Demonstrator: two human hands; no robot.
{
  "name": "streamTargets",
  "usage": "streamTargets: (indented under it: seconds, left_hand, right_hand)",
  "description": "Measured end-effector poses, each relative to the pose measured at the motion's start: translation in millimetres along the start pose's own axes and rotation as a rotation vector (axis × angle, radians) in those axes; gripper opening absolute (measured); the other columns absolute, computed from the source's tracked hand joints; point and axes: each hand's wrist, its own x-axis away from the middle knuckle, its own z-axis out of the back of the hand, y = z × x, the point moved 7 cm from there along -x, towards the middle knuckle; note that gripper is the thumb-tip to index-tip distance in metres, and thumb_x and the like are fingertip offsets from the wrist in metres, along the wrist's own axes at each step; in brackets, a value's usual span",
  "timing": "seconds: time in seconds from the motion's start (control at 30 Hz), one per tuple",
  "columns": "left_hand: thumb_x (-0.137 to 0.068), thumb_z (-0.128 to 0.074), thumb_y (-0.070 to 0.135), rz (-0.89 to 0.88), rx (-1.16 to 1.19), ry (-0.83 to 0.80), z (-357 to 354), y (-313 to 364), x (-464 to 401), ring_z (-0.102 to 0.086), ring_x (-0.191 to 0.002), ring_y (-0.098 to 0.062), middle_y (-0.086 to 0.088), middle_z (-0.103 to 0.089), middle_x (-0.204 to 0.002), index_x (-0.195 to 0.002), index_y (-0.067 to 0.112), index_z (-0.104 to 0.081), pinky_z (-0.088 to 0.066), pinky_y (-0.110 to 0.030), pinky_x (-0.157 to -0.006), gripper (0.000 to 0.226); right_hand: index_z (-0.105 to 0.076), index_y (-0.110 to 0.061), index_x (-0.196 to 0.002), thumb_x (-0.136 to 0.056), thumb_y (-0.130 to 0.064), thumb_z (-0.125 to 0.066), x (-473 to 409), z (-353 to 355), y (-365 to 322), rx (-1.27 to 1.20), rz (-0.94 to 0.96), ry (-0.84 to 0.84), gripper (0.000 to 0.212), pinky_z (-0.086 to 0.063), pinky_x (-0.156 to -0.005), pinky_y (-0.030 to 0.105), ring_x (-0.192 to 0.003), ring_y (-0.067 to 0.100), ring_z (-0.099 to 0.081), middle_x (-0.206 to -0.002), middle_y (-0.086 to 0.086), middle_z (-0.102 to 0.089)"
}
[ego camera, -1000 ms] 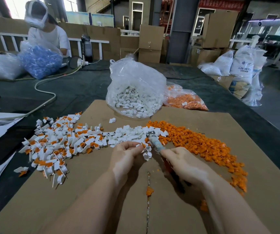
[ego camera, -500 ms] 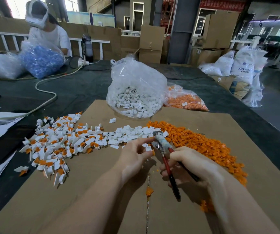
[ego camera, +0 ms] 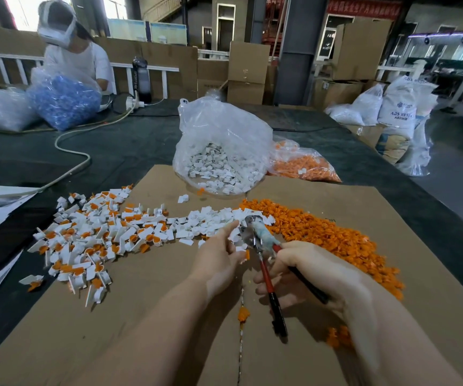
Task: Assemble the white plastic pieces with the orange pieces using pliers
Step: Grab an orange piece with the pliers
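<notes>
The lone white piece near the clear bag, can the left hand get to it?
Probably yes. The lone white piece lies on bare cardboard, beyond the left hand. Only low scattered white pieces lie between, so reaching over looks easy.

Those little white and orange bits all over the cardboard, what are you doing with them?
A person is snapping white pieces and orange pieces together. The right hand grips red-handled pliers, handles spread apart. The left hand pinches a small white and orange piece just beside the pliers' head. Finished pieces lie heaped on the left of the cardboard. Two bags behind hold more white and orange parts.
</notes>
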Motion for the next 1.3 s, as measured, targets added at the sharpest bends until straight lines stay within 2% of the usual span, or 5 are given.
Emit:
streamTargets:
  seconds: [0.3,0.57,0.97,1.13,1.3]
  left_hand:
    - [-0.085,-0.062,0.0,0.259,0.762,0.1,7.7,-7.9,6.9,-0.06,-0.053,-0.014,-0.014,-0.06,-0.078,-0.099,0.001,-0.057,-0.05,-0.019,-0.044,0.014]
    - [-0.086,-0.06,-0.001,0.264,0.618,0.161,13.1,-13.5,3.7,-0.059,-0.066,-0.018,-0.011,-0.062,-0.078,-0.09,0.004,-0.06,-0.05,-0.028,-0.063,0.006]
    - [-0.087,-0.056,-0.006,0.317,0.702,0.173,10.4,-15.7,1.5,-0.06,-0.048,-0.012,-0.012,-0.06,-0.073,-0.09,0.0,-0.058,-0.048,-0.017,-0.041,0.008]
    - [-0.085,-0.057,-0.005,0.383,0.854,0.193,0.3,-30.0,2.5,-0.066,-0.069,-0.027,-0.022,-0.066,-0.085,-0.09,0.001,-0.059,-0.057,-0.044,-0.074,0.008]
    - [-0.084,-0.058,-0.006,0.381,0.853,0.199,-3.8,-37.0,1.6,-0.066,-0.062,-0.022,-0.018,-0.066,-0.078,-0.09,0.0,-0.06,-0.057,-0.039,-0.067,0.01]
  right_hand:
    - [-0.053,0.0,-0.109,-0.078,0.001,-0.042,2.4,-0.8,-6.2,0.305,0.094,0.114,0.033,-0.046,-0.065,0.038,-0.074,0.026,-0.051,-0.082,0.016,-0.049]
    - [-0.056,-0.007,-0.094,-0.069,-0.011,-0.046,5.9,-14.1,-7.8,0.474,0.076,0.118,0.027,-0.041,-0.07,0.037,-0.074,0.024,-0.052,-0.081,0.011,-0.053]
    - [-0.048,-0.018,-0.077,-0.096,-0.025,-0.046,7.3,-19.4,-15.0,0.752,0.204,0.253,0.02,-0.033,-0.056,0.025,-0.06,0.015,-0.045,-0.071,0.002,-0.05]
    - [-0.045,-0.02,-0.068,-0.095,-0.023,-0.049,7.6,-19.0,-14.0,0.747,0.239,0.306,0.028,-0.029,-0.048,0.023,-0.05,0.012,-0.039,-0.061,-0.002,-0.046]
    - [-0.053,-0.019,-0.078,-0.093,-0.027,-0.052,4.3,-15.6,-6.9,0.723,0.237,0.356,0.018,-0.035,-0.054,0.026,-0.055,0.014,-0.046,-0.066,-0.001,-0.052]
